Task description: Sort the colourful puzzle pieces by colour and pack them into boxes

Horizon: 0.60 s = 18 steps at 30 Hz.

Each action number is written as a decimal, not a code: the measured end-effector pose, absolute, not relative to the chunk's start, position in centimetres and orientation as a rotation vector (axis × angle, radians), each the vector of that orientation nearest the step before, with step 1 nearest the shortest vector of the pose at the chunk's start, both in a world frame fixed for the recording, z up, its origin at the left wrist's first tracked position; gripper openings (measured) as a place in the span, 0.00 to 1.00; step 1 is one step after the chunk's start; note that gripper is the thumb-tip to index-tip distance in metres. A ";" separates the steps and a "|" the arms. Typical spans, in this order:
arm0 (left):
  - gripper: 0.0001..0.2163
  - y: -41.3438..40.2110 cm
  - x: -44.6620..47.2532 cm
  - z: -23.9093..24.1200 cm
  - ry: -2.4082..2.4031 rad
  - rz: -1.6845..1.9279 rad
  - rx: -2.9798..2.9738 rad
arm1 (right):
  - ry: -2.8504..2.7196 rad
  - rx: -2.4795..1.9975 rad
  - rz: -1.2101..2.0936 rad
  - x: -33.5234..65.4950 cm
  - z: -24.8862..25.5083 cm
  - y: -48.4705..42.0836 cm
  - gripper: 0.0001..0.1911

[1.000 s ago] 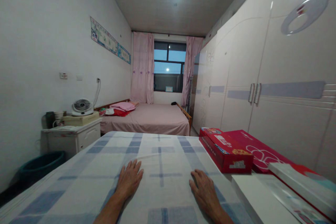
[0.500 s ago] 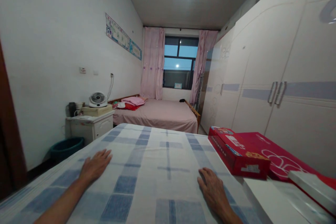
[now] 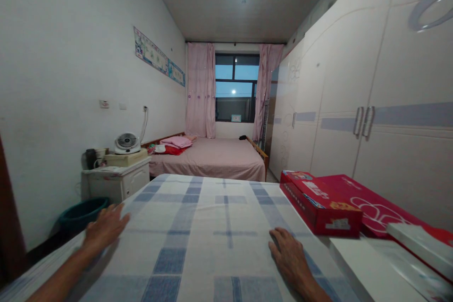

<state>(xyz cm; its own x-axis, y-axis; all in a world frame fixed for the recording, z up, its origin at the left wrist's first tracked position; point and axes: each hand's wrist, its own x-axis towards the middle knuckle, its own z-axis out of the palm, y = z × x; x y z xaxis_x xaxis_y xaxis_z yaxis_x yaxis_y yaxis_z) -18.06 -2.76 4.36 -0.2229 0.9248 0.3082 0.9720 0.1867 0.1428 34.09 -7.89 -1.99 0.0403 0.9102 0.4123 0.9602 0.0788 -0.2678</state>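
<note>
So the blue-and-white checked cloth point(image 3: 198, 240) takes up most of the bottom half of the frame, laid pretty flat over whatever's under it, a few faint creases near the middle. Left hand point(image 3: 106, 229) is over at the lower left, by the cloth's left edge, fingers a bit apart and pointing up and right, nothing in them. Can't tell if it's actually touching the fabric. Right hand point(image 3: 288, 255) is lower right of center, resting on the cloth, fingers close together and slightly bent, also holding nothing.

Right beside the cloth, lower right, there's a red box point(image 3: 322, 210) with a flatter crimson box point(image 3: 380, 203) next to it, plus a long white box point(image 3: 419, 245) nearer the corner. Past the far edge, mid-frame, is a bed point(image 3: 219, 155) in pink with folded pink fabric point(image 3: 176, 142) on its left side. Left of that: a white cabinet point(image 3: 136, 180) with a small fan point(image 3: 127, 142) sitting on a yellowish box point(image 3: 123, 158), and a teal tub point(image 3: 79, 212) below. Pink curtains point(image 3: 201, 89) flank the window point(image 3: 235, 87) up top center, and a glossy white wardrobe point(image 3: 336, 71) fills the right.
</note>
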 end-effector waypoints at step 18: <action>0.21 -5.0 13.2 -1.3 -1.553 -0.720 -2.923 | -1.900 -1.824 -0.140 34.1 -1.8 -8.2 0.19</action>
